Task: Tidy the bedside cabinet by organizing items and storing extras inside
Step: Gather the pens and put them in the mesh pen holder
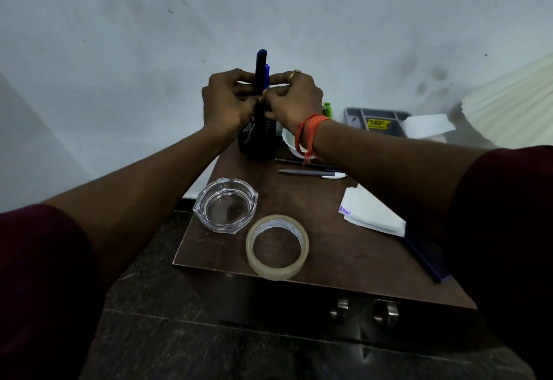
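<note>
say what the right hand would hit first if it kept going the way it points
The blue pens, which the right hand seems to pinch above the mesh pen holder; right behind them, the left hand. Depth is unclear.

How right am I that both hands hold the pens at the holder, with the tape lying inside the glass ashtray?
One detail is wrong. The head view shows the tape lying on the cabinet top beside the ashtray, not inside it; the ashtray holds nothing. The rest stands: the left hand and right hand both hold the pens at the holder.
</note>
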`<state>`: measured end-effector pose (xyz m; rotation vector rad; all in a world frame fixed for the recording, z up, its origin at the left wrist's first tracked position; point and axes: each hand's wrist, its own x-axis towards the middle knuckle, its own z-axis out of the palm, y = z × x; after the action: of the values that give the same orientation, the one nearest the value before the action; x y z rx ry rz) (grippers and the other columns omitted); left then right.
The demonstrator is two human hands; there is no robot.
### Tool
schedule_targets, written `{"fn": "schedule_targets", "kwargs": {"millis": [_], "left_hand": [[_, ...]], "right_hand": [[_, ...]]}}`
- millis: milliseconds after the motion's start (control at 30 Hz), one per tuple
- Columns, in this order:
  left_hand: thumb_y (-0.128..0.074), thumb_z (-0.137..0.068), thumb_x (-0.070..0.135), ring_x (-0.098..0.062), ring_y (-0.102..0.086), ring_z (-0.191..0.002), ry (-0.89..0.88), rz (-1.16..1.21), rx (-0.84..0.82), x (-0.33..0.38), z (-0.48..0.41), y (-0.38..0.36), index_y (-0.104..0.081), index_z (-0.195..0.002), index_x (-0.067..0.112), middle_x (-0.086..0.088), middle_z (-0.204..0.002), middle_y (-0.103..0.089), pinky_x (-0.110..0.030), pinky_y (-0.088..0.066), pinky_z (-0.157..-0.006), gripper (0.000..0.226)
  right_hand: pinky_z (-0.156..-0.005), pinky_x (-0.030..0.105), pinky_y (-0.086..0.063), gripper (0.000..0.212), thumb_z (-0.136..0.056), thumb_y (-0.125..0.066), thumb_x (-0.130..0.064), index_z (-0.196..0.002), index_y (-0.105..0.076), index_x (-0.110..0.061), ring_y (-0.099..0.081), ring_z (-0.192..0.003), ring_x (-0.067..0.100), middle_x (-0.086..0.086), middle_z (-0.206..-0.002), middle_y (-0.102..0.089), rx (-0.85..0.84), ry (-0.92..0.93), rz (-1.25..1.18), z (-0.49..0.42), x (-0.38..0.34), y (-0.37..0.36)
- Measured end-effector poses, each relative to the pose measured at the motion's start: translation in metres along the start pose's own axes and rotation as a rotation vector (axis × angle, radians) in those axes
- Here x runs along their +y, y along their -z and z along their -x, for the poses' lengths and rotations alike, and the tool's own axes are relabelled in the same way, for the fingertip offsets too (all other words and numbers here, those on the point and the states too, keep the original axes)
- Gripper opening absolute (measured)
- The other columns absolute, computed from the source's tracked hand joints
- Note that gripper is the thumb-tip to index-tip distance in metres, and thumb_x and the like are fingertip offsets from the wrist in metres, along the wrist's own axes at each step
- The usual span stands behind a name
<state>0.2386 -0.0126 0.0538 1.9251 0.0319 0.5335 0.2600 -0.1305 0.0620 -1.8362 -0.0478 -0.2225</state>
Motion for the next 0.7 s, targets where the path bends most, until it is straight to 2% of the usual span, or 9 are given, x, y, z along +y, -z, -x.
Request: {"fn": "schedule_targets", "kwargs": {"millis": [367,533,700], "left_hand": [[-0.076,-0.072,0.002,-0.001,-0.072,-0.080,-0.040,-0.027,-0.001,-0.004,0.002,0.001,-0.073,-0.101,0.014,-0.004,-0.092,-0.076,-0.016,-0.057,-0.076,0.032],[-0.082,-0.069,0.010,-0.004,-0.073,-0.082,-0.052,-0.040,0.006,-0.005,0.003,0.003,-0.073,-0.103,0.013,-0.004,-0.092,-0.075,-0.021,-0.058,-0.080,0.035],[-0.081,-0.071,0.006,-0.006,-0.073,-0.084,-0.075,-0.030,-0.020,0.003,0.008,0.005,-0.073,-0.102,0.013,-0.004,-0.092,-0.075,-0.024,-0.059,-0.081,0.033]], "right_hand": [[-0.065,0.031,-0.062,0.020,-0.082,-0.064,-0.008,-0.101,-0.069,-0.010,-0.072,-0.068,0.015,0.008,-0.080,-0.074,-0.011,-0.054,-0.050,0.005,-0.001,0.002],[-0.067,0.032,-0.062,0.019,-0.082,-0.062,-0.008,-0.098,-0.070,-0.013,-0.073,-0.069,0.018,0.006,-0.079,-0.074,-0.002,-0.053,-0.020,0.010,0.000,0.010],[-0.065,0.031,-0.062,0.021,-0.083,-0.062,-0.008,-0.103,-0.070,-0.010,-0.071,-0.068,0.020,0.005,-0.078,-0.071,-0.002,-0.074,-0.014,0.017,-0.002,0.021]]}}
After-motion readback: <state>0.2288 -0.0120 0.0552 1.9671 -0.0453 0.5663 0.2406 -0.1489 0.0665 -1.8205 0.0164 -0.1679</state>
